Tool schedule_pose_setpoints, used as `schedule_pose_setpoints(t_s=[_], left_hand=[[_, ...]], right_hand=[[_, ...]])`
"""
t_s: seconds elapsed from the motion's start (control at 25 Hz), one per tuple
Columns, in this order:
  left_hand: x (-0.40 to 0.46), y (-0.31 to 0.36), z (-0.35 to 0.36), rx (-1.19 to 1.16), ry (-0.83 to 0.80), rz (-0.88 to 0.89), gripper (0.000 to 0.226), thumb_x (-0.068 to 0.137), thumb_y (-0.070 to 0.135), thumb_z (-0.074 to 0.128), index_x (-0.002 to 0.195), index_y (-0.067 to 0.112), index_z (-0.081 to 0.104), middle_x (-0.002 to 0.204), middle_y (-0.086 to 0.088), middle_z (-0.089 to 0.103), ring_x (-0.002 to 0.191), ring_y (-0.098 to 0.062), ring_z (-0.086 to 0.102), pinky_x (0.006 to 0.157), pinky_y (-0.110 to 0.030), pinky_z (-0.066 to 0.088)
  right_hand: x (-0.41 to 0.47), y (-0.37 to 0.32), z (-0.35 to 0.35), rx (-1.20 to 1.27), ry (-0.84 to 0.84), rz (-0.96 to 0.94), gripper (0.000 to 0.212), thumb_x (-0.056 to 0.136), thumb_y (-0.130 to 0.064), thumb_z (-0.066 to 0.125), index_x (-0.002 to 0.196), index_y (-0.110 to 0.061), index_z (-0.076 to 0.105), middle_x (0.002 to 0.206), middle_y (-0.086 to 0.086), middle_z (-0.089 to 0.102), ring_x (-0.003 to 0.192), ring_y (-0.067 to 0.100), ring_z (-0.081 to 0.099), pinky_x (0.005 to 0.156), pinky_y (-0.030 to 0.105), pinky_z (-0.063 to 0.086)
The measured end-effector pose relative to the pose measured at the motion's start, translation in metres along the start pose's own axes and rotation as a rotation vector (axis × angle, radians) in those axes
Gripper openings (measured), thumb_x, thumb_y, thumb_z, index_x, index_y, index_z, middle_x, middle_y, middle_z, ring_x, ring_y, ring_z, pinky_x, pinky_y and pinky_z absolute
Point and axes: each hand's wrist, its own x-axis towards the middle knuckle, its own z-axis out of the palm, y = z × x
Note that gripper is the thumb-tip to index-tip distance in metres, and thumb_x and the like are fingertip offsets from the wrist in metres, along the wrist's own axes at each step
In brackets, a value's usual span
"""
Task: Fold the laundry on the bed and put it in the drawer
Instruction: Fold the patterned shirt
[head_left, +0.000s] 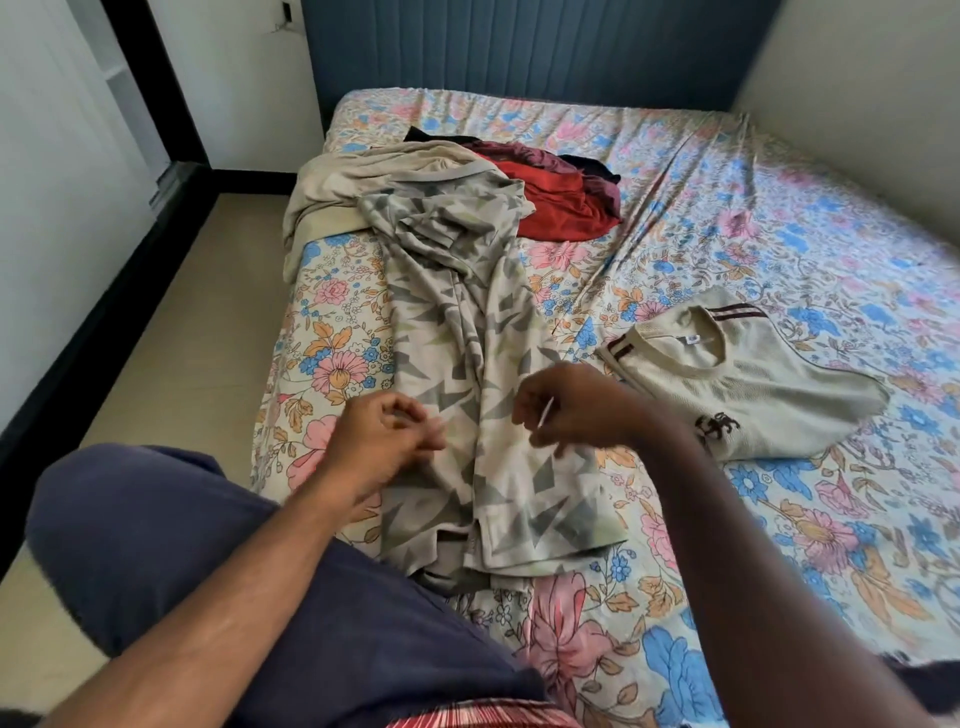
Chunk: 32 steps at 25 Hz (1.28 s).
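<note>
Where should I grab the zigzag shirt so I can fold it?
Take the patterned shirt by its bottom hem, the flat straight edge nearest you, one hand at each corner, coming from the foot of the bed. Its top end is bunched against the beige cloth and red garment, so gripping there would probably drag those along.

This is a bedroom in a home. A bed (779, 260) fills most of the room, pushed into a corner against a plain pale wall (857, 93), with a dark blue channel-padded headboard (519, 47) at its far end. A flowered bedsheet (675, 171) — pink, blue and orange blooms on a light ground — covers the mattress, and household laundry lies on it: a patterned grey-and-cream garment (467, 338), a red garment (561, 202) and a folded cream T-shirt (743, 384). A strip of beige tiled floor (171, 332) runs alongside, edged by a black skirting (93, 322).
</note>
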Motion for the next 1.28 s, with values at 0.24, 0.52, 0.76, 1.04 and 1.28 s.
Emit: schedule_pose_setpoints(t_s=[0.24,0.52,0.76,1.04,1.28], left_hand=[[0.025,-0.022,-0.059,1.469,-0.31,0.939,0.054,0.076,0.011,0.08,0.125,0.03,0.064,0.128,-0.001,0.058,0.113,-0.018,0.055,0.083,-0.041,0.052],[0.016,-0.032,-0.063,1.653,-0.555,1.259,0.056,0.078,0.043,0.077,0.131,0.037,0.06,0.14,-0.004,0.058,0.124,-0.023,0.055,0.099,-0.047,0.037],[0.023,-0.038,-0.053,1.654,-0.697,1.114,0.05,0.107,0.031,0.025,0.153,0.051,0.021,0.159,0.0,0.038,0.141,-0.021,0.046,0.094,-0.039,0.05],[0.012,-0.02,-0.057,1.104,-0.858,0.342,0.047,0.106,0.033,0.044,0.138,0.068,0.039,0.158,0.021,0.036,0.143,0.007,0.028,0.116,-0.032,0.023],[0.07,0.013,-0.031,-0.065,-0.113,-0.286,0.03,0.104,0.027,0.051,0.115,0.003,0.066,0.085,-0.014,0.076,0.068,-0.021,0.068,0.055,-0.028,0.05]], right_hand=[[0.056,0.041,-0.006,-0.873,-0.004,-0.454,0.035,0.09,-0.013,0.071,0.124,-0.021,0.066,0.128,0.005,0.064,0.11,0.02,0.066,0.092,0.033,0.053],[-0.007,0.117,-0.003,-1.074,-0.111,-0.771,0.08,0.089,-0.026,0.058,0.161,-0.031,0.023,0.171,0.002,0.014,0.157,0.02,0.019,0.12,0.055,0.028],[0.003,0.124,0.006,-0.929,-0.185,-0.852,0.072,0.1,-0.025,0.057,0.162,-0.034,0.021,0.172,-0.001,0.011,0.158,0.019,0.01,0.122,0.057,0.028],[-0.002,0.114,0.009,-0.575,-0.259,-0.689,0.068,0.092,-0.012,0.037,0.152,-0.044,0.042,0.165,-0.009,0.032,0.155,0.01,0.022,0.126,0.051,0.019],[0.053,0.099,-0.018,0.666,0.0,0.104,0.041,0.1,-0.041,0.056,0.113,-0.003,0.068,0.104,0.015,0.074,0.089,0.027,0.075,0.079,0.045,0.063]])
